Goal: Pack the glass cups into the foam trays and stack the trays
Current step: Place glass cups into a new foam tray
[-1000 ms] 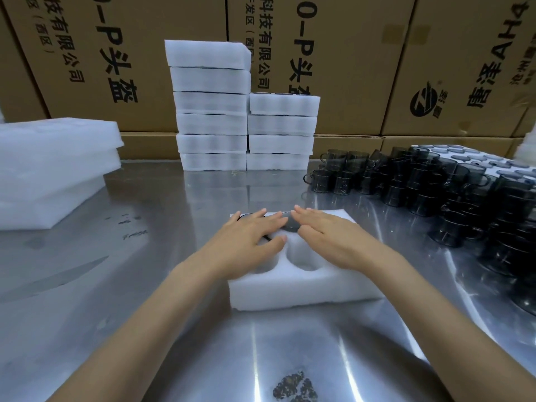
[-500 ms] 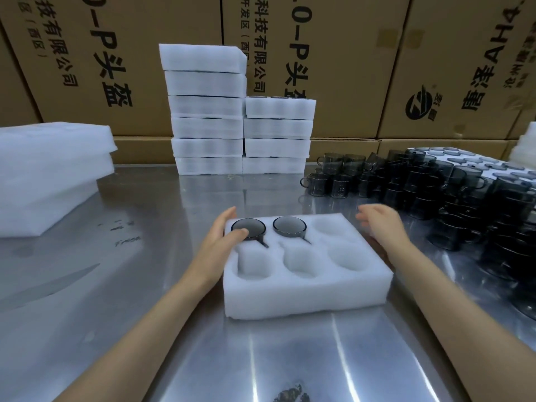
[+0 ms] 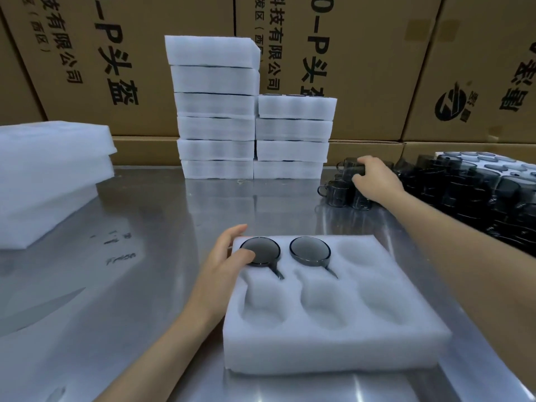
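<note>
Cup (image 3: 352,169) (smoky glass) sits apparently gripped under right hand (image 3: 374,181); left hand (image 3: 224,261) spread.

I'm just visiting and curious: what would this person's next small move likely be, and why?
Probably lifting the cup that the right hand grips and bringing it to the foam tray. Only two of its pockets hold cups, the far right pocket beside them lies bare, and the left hand steadies the tray.
</note>
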A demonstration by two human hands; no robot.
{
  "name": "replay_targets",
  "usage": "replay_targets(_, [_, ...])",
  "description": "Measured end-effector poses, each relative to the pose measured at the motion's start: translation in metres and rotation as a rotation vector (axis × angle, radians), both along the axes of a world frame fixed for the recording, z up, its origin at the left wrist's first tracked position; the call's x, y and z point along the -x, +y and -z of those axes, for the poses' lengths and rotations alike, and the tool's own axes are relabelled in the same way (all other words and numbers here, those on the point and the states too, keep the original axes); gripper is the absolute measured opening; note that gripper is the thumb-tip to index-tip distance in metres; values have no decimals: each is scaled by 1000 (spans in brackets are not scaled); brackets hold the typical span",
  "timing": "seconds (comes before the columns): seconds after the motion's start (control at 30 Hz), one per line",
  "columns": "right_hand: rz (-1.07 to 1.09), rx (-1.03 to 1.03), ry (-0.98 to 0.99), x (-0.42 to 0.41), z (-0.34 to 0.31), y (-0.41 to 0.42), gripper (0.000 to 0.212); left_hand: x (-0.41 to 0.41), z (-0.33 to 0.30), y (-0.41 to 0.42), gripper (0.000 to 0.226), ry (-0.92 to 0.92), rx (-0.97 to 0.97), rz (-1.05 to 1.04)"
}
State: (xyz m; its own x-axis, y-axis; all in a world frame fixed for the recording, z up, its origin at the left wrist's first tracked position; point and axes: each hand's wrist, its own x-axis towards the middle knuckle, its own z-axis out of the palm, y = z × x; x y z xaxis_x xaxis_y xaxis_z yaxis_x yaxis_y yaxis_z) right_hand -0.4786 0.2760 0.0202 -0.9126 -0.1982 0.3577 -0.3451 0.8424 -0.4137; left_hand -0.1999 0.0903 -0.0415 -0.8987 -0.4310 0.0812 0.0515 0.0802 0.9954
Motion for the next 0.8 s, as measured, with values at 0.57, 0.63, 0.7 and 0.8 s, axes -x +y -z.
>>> replay_targets(0.57, [122, 162, 116, 5, -5, -16, 13, 0, 4, -2, 48, -13, -3, 30])
replay_targets(0.63, [26, 518, -34, -15, -10, -11, 9, -1, 3, -1, 49, -13, -4, 26])
replay_targets(0.7, [-40, 729, -177, -40, -11, -1, 16, -2, 1, 1, 51, -9, -10, 26])
replay_targets(0.8, [-61, 714, -244, -83, -8, 19, 49, -3, -2, 3, 54, -4, 11, 20])
